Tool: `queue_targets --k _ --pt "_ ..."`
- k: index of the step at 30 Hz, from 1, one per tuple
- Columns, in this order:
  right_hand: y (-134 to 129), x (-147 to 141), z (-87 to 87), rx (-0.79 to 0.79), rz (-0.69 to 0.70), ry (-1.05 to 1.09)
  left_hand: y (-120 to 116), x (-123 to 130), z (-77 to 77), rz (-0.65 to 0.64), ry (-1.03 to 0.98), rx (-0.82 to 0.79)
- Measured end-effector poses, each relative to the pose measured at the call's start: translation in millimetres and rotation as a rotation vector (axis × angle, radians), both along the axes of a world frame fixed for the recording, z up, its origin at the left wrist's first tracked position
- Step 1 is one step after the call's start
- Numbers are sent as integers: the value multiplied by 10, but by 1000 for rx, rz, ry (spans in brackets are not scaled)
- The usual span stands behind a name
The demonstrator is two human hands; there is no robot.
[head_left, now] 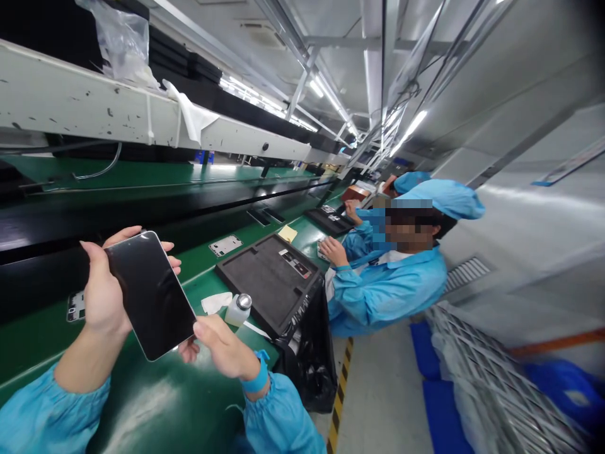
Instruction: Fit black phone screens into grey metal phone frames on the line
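A smartphone (150, 296) with a dark screen and a thin light frame is held up above the green bench, tilted, its screen toward me. My left hand (106, 287) wraps round its left and upper side, with the thumb along the edge and fingertips showing past the far edge. At the lower right corner, my right hand (220, 343) pinches the phone between thumb and fingers. A blue band circles my right wrist. The back of the phone is hidden from view.
A black foam tray (265, 280) lies right of the phone. Beside it stand a small bottle (239, 309) and a white wipe (216, 302). A pale phone frame (225, 245) rests farther back. A black bag (314, 353) hangs at the bench edge. A co-worker (387, 277) sits beyond.
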State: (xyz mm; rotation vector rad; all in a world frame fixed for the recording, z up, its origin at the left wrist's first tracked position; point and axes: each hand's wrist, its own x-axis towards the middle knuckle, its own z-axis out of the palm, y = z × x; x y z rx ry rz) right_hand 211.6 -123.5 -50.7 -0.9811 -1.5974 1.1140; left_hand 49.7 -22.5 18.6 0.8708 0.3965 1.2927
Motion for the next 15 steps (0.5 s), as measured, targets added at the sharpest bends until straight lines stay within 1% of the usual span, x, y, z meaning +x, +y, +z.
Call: queue_targets --k 3,5,7,10,13,15 --pt "25 29 -22 25 -35 -61 23 -5 -59 -57 -17 20" --pt "71 18 -85 27 -70 -40 41 29 -110 -45 -39 21" --pt "122 -25 -181 -3 -90 6 48 85 -147 51 -75 3" --pt "192 -116 -336 -62 -71 78 43 171 -167 174 -116 -12" --pt "259 -183 -428 -108 -64 163 43 215 -176 226 -115 -27" --pt "297 -207 -436 -120 -57 181 44 226 -182 249 -100 -48"
